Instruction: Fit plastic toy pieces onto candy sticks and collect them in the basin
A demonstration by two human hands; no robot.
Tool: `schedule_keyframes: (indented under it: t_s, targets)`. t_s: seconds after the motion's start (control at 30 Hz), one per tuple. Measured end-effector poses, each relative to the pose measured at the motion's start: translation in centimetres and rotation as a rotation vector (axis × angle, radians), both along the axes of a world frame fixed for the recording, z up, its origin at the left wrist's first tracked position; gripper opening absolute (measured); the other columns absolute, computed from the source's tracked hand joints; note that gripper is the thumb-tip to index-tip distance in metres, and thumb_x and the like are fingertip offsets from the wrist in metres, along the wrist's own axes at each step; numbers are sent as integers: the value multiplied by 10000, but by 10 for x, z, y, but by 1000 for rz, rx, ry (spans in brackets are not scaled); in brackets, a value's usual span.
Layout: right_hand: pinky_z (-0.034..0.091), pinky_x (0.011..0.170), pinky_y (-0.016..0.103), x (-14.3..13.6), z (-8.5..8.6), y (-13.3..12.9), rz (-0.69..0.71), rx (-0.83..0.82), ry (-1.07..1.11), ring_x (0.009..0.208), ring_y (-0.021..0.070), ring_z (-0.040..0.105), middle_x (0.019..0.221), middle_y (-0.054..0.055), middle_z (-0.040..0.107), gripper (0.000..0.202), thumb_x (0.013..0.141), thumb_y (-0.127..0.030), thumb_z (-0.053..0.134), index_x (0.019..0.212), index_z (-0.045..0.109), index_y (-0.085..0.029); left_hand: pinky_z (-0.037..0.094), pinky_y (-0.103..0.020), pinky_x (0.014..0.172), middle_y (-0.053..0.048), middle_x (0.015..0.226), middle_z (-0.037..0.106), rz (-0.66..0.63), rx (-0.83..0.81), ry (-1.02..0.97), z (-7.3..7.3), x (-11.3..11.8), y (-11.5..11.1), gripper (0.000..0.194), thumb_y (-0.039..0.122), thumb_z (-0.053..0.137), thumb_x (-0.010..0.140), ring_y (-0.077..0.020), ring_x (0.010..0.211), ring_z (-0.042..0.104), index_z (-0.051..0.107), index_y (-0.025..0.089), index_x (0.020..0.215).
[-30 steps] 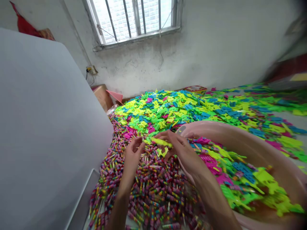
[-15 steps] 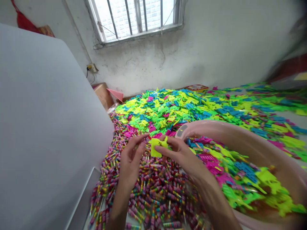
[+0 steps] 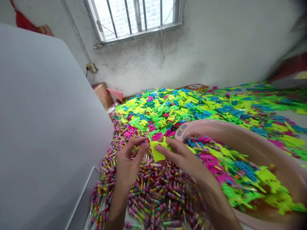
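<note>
My right hand point(image 3: 179, 153) pinches a flat yellow plastic toy piece point(image 3: 157, 151) between thumb and fingers. Facing it, my left hand point(image 3: 130, 156) is closed with thumb and forefinger curved around a small tube with a red end point(image 3: 148, 141), mostly hidden by the fingers. The red end is close to the yellow piece's upper left corner; whether they touch I cannot tell. Below both hands spreads a pile of small candy-coloured tubes point(image 3: 165, 188) with pink and purple wrapping.
A pink tub point(image 3: 216, 126) on the right holds mixed plastic pieces and some tubes. Behind it rises a large heap of yellow, green, blue and pink plastic pieces point(image 3: 163, 108). A tall white panel point(image 3: 52, 121) stands at the left. A barred window is in the back wall.
The yellow toy piece has tilted and dropped slightly in my right hand. My left hand has shifted a little left, and the red end now shows by its fingertips.
</note>
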State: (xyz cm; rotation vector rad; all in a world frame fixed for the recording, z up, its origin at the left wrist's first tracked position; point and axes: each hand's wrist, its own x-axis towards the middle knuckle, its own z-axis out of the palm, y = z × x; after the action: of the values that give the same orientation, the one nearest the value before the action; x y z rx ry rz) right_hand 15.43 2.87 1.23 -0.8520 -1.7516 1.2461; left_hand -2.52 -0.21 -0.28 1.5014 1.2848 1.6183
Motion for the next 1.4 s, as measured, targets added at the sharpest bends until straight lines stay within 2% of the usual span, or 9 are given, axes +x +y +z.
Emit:
schedule_keyframes:
  t_s: [0.07, 0.2, 0.33, 0.5, 0.63, 0.87, 1.0, 1.13, 1.4]
  targets:
    - [466, 667, 270, 1, -1, 1, -14, 15, -30, 763, 176, 605, 845, 0, 646, 290, 955, -484, 576, 849, 611, -216, 545, -192, 681, -3, 938, 733, -8, 9, 22, 0, -1, 0, 167, 361, 753, 846, -145, 861, 675, 757, 256, 976]
    - [436, 692, 267, -2, -2, 0, -5, 107, -58, 776, 174, 600, 825, -8, 639, 266, 984, -452, 551, 863, 588, -218, 509, -193, 509, 7, 851, 699, -77, -7, 32, 4, -7, -2, 168, 353, 750, 847, -89, 573, 597, 729, 219, 946]
    - [397, 667, 260, -9, -5, -2, 18, 253, -74, 713, 151, 567, 788, -24, 606, 229, 1013, -392, 522, 865, 542, -218, 498, -190, 480, 7, 902, 706, -132, -18, 27, 10, -15, -4, 155, 335, 744, 857, -56, 499, 554, 693, 197, 907]
    - [355, 677, 275, -11, -9, -1, -78, 425, -165, 701, 155, 535, 769, -17, 577, 233, 1017, -363, 529, 843, 499, -211, 523, -205, 522, 0, 945, 691, -93, 14, 132, 8, -19, -4, 137, 323, 715, 885, -81, 586, 588, 696, 219, 972]
    - [355, 641, 255, -9, -8, 0, -35, 401, -134, 651, 137, 515, 742, -36, 572, 231, 1024, -357, 519, 842, 512, -215, 534, -222, 582, 11, 931, 674, -134, 70, 179, 6, -22, -4, 97, 295, 690, 909, -102, 665, 623, 690, 247, 994]
    - [370, 686, 265, -4, -5, -1, -64, 498, -196, 712, 158, 555, 783, -8, 601, 232, 1035, -369, 491, 866, 514, -212, 525, -272, 825, -8, 1033, 699, -57, 252, 404, 7, -18, -6, 153, 182, 668, 925, -149, 968, 652, 679, 265, 1053]
    - [382, 715, 286, 0, -1, -4, -107, 552, -311, 797, 189, 603, 868, 36, 627, 221, 1055, -361, 436, 939, 532, -200, 523, -279, 867, -6, 1064, 694, -20, 334, 457, 8, -13, -5, 210, 148, 652, 931, -146, 1011, 647, 669, 279, 1095]
    - [387, 741, 289, 9, 1, -6, -71, 590, -360, 881, 200, 607, 956, 56, 639, 202, 1060, -348, 425, 972, 534, -202, 518, -259, 843, -10, 1078, 689, -13, 309, 510, 9, -9, -6, 235, 159, 641, 942, -135, 990, 644, 654, 280, 1142]
    - [359, 675, 272, 8, 2, -4, -13, 515, -234, 701, 151, 517, 776, -9, 557, 231, 1041, -374, 473, 885, 500, -206, 503, -230, 850, -3, 1017, 684, -86, 200, 394, 8, -13, -14, 141, 182, 630, 951, -128, 963, 644, 650, 266, 1062]
